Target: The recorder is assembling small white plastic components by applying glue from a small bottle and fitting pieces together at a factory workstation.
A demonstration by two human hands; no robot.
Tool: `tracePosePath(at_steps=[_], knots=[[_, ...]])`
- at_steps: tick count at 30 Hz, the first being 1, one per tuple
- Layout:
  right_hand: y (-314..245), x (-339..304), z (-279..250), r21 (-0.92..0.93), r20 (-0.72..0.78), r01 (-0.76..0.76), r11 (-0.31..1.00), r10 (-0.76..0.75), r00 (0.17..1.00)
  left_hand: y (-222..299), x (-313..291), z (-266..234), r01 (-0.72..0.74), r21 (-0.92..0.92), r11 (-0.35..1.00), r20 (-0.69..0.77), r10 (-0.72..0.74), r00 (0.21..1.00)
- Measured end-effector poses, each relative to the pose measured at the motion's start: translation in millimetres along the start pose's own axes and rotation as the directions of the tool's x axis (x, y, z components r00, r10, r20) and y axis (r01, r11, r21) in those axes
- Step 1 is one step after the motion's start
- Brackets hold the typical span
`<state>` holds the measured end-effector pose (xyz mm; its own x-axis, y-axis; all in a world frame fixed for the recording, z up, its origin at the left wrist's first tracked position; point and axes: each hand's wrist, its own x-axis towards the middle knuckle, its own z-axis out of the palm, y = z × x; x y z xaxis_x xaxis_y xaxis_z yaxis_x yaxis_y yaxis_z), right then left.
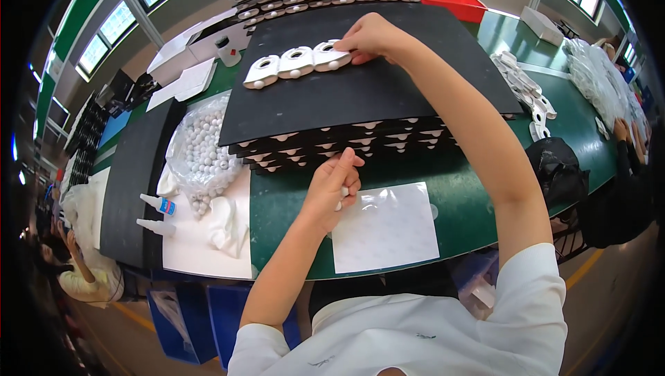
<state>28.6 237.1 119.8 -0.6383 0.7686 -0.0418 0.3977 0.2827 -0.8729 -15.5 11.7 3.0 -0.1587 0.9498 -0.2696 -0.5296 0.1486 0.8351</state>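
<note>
My right hand (374, 35) reaches across a black board (298, 109), its fingers closed on the right edge of a white plastic part (328, 57). That part is the rightmost of three in a row; beside it are a middle part (296, 63) and a left part (262, 72). Each has a round opening on top and a white ball at its near edge. In front of the stack's near edge, my left hand (331, 187) is curled, thumb up, around small white balls (344, 191). How many balls it holds is hidden by the fingers.
Beneath the board are stacked layers of similar parts (325, 146). Left lie a bag of white balls (204, 142), a glue bottle (159, 204) and a white cloth (227, 226). A white sheet (385, 229) lies near me. More parts (524, 88) and a red bin (454, 3) are to the right.
</note>
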Motion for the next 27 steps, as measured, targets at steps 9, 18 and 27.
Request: tracePosePath(at_steps=[9,18,27], knots=[[19.4,-43.9,-74.9,-0.217,-0.054,0.238,0.947,-0.255,0.965,3.6,-2.3,-6.0,0.06,-0.23,0.971,0.062,-0.047,0.997],[205.0,-157.8,-285.2,-0.735,-0.635,-0.652,0.187,0.148,0.758,5.6,-2.2,0.0,0.09,-0.381,0.92,0.106,-0.053,0.993],[244.0,-172.2,-240.5,-0.812,-0.403,-0.497,0.306,0.321,0.857,0.6,0.2,-3.8,0.072,-0.339,0.938,0.035,-0.064,0.997]])
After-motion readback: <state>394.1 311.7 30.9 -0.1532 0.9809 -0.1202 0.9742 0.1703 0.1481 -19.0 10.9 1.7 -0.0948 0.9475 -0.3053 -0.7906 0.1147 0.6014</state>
